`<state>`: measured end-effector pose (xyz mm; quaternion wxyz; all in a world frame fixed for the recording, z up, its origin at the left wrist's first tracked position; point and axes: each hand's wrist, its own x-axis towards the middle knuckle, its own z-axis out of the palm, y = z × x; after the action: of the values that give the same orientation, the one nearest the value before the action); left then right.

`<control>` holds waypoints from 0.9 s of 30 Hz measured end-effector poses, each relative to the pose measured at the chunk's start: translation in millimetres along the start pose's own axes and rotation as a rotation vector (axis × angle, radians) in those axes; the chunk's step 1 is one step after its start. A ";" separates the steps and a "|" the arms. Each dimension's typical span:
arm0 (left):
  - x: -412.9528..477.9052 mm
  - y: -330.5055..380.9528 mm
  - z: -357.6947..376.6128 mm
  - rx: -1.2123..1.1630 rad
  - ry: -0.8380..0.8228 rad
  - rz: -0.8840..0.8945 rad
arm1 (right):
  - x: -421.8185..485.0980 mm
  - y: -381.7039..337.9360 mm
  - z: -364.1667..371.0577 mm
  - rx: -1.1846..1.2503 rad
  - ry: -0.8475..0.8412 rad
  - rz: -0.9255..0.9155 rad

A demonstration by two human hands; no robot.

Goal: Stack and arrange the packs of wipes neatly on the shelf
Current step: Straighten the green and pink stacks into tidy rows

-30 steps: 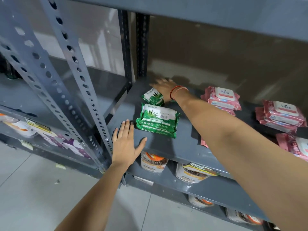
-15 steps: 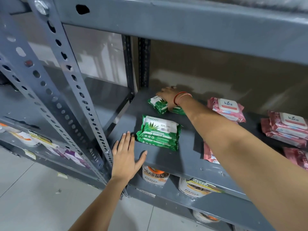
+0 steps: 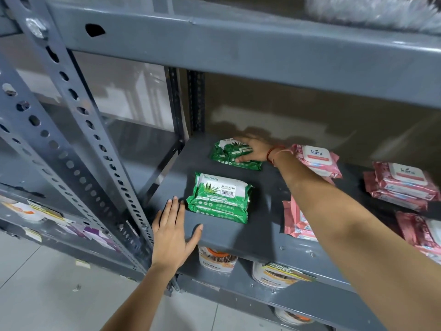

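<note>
On the grey metal shelf [image 3: 267,225], the right hand [image 3: 254,150] reaches to the back left corner and grips a green pack of wipes [image 3: 232,155], fingers over its far edge and thumb on its near side; the pack's white label reads "ORIGAMI" in part, with an aloe leaf design below. Nearer the front edge lies a small stack of green packs [image 3: 219,198], the top one printed "ORIGAMI" and "ALOE VERA" beside a barcode, with smaller white writing too fine to read. The left hand [image 3: 173,232] rests flat and open on the shelf's front edge, fingers spread, its fingertips just beside the stack's left side and holding nothing. To the right of the right wrist, which wears a red thread band [image 3: 274,152], sits a pink pack [image 3: 316,161] with a white lid marked "kara". More pink packs [image 3: 403,187] with the same "kara" lid are piled farther right, and another pink pack [image 3: 297,220] lies partly hidden under the right forearm. On the shelf below stand round tubs [image 3: 218,260], one under a label reading "SUPER MARKET" [image 3: 285,271].
</note>
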<state>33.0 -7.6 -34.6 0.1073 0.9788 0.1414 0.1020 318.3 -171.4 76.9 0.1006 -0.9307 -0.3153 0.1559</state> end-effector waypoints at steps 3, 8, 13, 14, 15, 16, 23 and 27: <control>0.3 0.2 -0.2 0.005 -0.004 -0.003 | -1.3 -6.8 18.4 -0.092 0.145 0.062; 0.2 0.4 -0.7 0.012 -0.013 -0.006 | -2.9 -26.0 46.3 -0.136 0.405 0.163; 0.6 0.9 -1.3 0.014 -0.013 -0.007 | -2.1 -32.2 58.2 -0.240 0.519 0.186; 0.7 0.9 -1.5 0.015 -0.012 -0.006 | -1.6 -32.5 59.4 -0.251 0.524 0.190; 0.9 1.0 -1.8 0.016 -0.011 -0.006 | -1.6 -32.6 60.0 -0.263 0.523 0.197; 0.9 1.2 -2.2 0.016 -0.012 -0.005 | -1.4 -32.9 60.2 -0.278 0.521 0.205; 0.3 1.4 -1.4 0.002 -0.013 -0.010 | 10.6 -38.6 54.1 -0.504 0.507 0.000; 1.6 2.1 -3.3 -0.004 -0.016 -0.017 | 16.3 -33.2 58.0 -0.529 0.488 -0.051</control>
<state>34.3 -8.5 -30.7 0.1114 0.9782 0.1486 0.0934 291.6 -130.2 28.7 -0.0676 -0.9261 -0.3345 -0.1606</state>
